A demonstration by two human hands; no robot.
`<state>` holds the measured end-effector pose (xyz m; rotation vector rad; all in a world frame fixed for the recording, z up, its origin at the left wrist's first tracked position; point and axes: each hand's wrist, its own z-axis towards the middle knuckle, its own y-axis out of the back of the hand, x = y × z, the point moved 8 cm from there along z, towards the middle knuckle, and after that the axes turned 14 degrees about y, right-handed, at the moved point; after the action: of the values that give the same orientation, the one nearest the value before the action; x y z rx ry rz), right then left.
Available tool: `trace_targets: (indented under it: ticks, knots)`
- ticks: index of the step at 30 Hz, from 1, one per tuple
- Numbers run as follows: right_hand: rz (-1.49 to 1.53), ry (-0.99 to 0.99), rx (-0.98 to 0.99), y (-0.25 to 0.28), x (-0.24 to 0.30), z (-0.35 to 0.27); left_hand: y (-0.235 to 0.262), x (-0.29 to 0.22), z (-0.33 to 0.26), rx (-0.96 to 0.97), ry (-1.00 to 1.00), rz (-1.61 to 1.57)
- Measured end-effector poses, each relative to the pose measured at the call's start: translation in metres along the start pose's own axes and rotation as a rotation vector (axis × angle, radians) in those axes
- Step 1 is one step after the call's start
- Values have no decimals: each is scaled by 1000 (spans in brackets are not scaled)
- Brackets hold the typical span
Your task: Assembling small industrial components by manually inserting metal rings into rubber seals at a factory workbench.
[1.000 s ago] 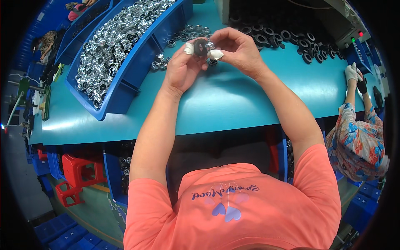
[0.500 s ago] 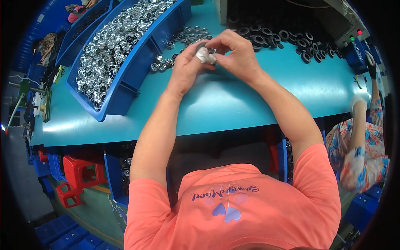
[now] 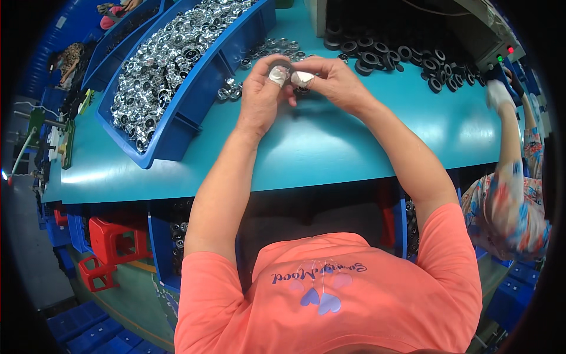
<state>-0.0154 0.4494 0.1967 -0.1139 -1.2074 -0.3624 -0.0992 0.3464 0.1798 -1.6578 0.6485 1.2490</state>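
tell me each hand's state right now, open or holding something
Left hand: closed, holding a black ring.
Right hand: curled; cannot tell if it holds anything.

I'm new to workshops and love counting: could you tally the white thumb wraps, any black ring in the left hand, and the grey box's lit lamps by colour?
White thumb wraps: 2
Black ring in the left hand: 1
Green lamp: 1
Red lamp: 1
Total: 5
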Motion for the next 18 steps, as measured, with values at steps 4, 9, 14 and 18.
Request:
trace_targets:
  ticks: [4, 9, 14, 18]
  knots:
    - [-124, -21, -90, 14, -11, 0, -6, 4, 4, -47, 28, 145]
    - [-81, -50, -124, 11, -1, -2, -5, -3, 2, -80, -35, 218]
    - [-159, 56, -85, 4, 8, -4, 3, -4, -1, -129, 1, 148]
    - [-331, 142, -52, 2, 11, -4, 9, -1, -1, -145, 51, 202]
